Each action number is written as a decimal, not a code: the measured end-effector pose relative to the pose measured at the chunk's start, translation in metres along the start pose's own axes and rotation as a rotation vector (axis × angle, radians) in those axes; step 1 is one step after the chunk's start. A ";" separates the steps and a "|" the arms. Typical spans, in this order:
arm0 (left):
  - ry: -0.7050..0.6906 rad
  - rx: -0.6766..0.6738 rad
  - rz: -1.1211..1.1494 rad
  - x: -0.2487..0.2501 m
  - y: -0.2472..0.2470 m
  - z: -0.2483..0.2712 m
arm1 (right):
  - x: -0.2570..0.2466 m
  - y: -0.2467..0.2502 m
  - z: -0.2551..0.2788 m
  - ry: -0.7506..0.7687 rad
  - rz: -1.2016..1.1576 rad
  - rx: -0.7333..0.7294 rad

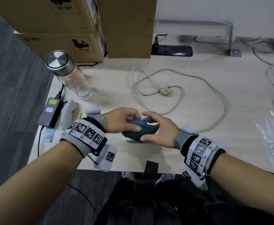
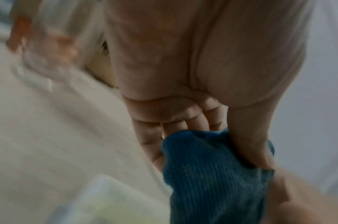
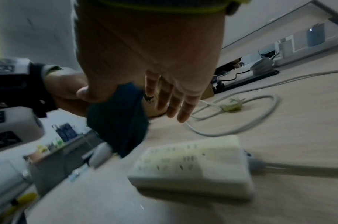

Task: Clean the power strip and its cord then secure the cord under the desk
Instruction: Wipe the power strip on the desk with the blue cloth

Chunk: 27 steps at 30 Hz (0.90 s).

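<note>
While both hands bunch the blue cloth (image 1: 139, 127) above the power strip (image 1: 129, 139), a snag could drag it. Left wrist view: left hand (image 2: 193, 91) pinches cloth, thumb against fingers. Right wrist view: right hand (image 3: 145, 60) pinches with the thumb, fingers extended; cord (image 3: 241, 115) lies beyond them.

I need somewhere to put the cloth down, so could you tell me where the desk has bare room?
Bare desk lies between the glass bottle and the cord loops, and along the front edge. The left edge, by the power adapter, is crowded.
</note>
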<state>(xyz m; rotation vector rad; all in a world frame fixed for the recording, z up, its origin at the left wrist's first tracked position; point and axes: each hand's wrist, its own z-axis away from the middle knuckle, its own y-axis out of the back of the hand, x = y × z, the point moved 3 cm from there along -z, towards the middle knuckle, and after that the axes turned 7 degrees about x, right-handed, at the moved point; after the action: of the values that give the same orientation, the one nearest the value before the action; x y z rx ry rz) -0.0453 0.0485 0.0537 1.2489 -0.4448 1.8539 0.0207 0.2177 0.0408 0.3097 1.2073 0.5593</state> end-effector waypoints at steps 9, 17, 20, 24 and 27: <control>0.173 0.651 0.001 -0.042 0.007 -0.017 | 0.037 0.049 0.000 -0.231 -0.135 0.219; 0.141 0.315 -0.858 -0.100 -0.013 -0.013 | 0.078 0.032 0.009 0.023 0.414 0.208; 0.113 0.324 -0.851 -0.112 -0.013 -0.013 | 0.104 0.000 0.023 0.155 0.614 -0.034; 0.061 0.337 -0.843 -0.117 -0.008 -0.014 | 0.118 -0.006 0.021 0.281 0.797 -0.054; 0.063 0.336 -0.844 -0.121 -0.005 -0.015 | 0.112 -0.027 0.013 0.392 0.868 -0.076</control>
<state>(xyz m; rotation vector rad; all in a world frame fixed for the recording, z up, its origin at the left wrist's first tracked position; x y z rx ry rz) -0.0312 0.0086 -0.0609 1.3083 0.4088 1.2446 0.0668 0.2590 -0.0578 0.6896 1.3958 1.4658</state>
